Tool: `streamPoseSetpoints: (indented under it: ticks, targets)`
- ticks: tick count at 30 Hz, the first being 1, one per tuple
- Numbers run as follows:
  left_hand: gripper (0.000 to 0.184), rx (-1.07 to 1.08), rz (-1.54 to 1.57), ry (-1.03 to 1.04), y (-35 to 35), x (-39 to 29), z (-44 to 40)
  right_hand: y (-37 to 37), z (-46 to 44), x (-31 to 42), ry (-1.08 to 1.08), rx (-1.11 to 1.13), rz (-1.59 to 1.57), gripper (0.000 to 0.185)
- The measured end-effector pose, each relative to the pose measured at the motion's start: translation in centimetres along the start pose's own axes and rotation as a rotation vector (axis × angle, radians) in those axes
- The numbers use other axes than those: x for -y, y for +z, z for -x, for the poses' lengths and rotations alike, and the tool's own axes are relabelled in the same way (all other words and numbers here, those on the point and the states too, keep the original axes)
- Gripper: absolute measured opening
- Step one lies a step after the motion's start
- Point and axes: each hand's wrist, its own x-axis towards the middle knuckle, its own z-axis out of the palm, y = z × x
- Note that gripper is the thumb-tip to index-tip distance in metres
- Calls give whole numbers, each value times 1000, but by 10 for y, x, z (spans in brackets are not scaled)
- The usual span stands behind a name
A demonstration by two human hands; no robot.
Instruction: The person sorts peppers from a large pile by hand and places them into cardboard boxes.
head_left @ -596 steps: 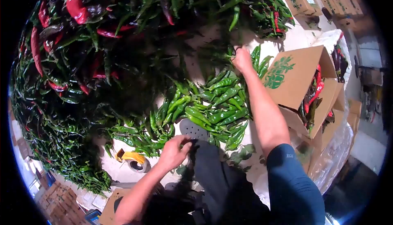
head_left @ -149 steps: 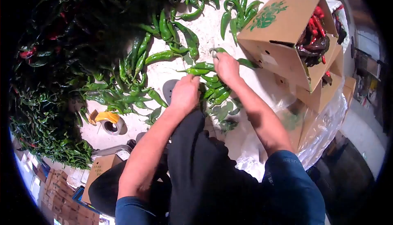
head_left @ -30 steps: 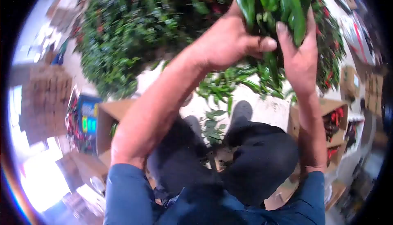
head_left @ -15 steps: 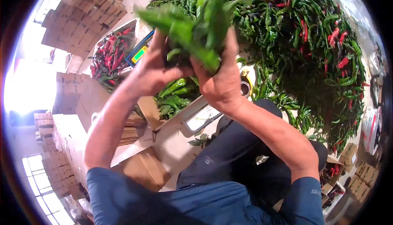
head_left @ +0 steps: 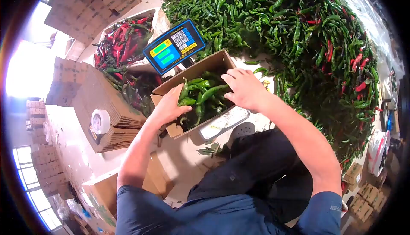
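Observation:
A cardboard box [head_left: 186, 73] stands on a scale, with long green peppers [head_left: 204, 93] lying inside it. My left hand [head_left: 168, 107] is at the box's left end, thumb and fingers apart, touching or just above the peppers there. Over the right end reaches my right hand [head_left: 247, 89], its fingers spread and holding nothing. Behind the box rises the scale's blue display [head_left: 174, 47] with lit green readouts. Part of the metal scale platform [head_left: 224, 123] shows along the near side.
A large heap of green peppers [head_left: 265, 25] with some red ones fills the back and right. Red peppers [head_left: 124, 42] lie in a white-edged container at left. Flattened cartons [head_left: 109, 102] carry a tape roll [head_left: 100, 121]. Stacked boxes [head_left: 92, 6] stand farther back.
Both hands have come down and apart. The bunch of green peppers they held raised is out of them, and peppers lie in the box. The display and box are now uncovered.

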Motion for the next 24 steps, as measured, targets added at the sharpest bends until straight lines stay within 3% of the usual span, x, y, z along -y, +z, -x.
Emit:
streamPoseSetpoints:
  ticks: [2,3,5,9,11,12,13,15,16,17,19,20,21,23,24]
  targets:
    - [90,-36,27,75,3,-15,-4,-10,2,-10,-24,-40,-14,58]
    - [90,-53,41,113,5,-20,-6,-19,4,-21,-14,-34,-106,50]
    - [85,-124,-100,72,10,-8,-9,-49,24,-33,216,53,-258,49]
    - [71,56,-151,-47,-10,21,-5,-70,104,-98,399,29,-208,47]
    - [60,84,279,-273,-41,-33,1,-75,150,-121,577,128,-192,47]
    - [54,-51,114,-18,-43,-31,2,-71,177,-135,629,183,-133,48]
    - [50,-103,255,-68,-47,-46,5,-63,205,-149,681,239,-73,48]
    - [47,-254,-2,154,-49,-60,1,-40,264,-173,757,346,44,49]
    - [47,-234,-88,184,-42,-70,-1,-26,293,-186,812,414,45,50]
    - [57,-120,-257,286,-35,-74,-5,-20,307,-189,868,480,45,50]
    - [70,57,-395,325,6,-70,-9,-2,343,-201,922,616,23,50]
    - [78,262,-492,309,29,-46,-10,-5,351,-201,959,672,-51,47]
    - [77,287,-501,262,41,-31,-8,-8,349,-201,997,723,-125,44]
    - [72,317,-421,161,15,-64,-15,-13,342,-203,1024,676,-200,50]
    - [65,159,-463,165,13,-70,-10,-1,355,-210,987,543,-189,54]
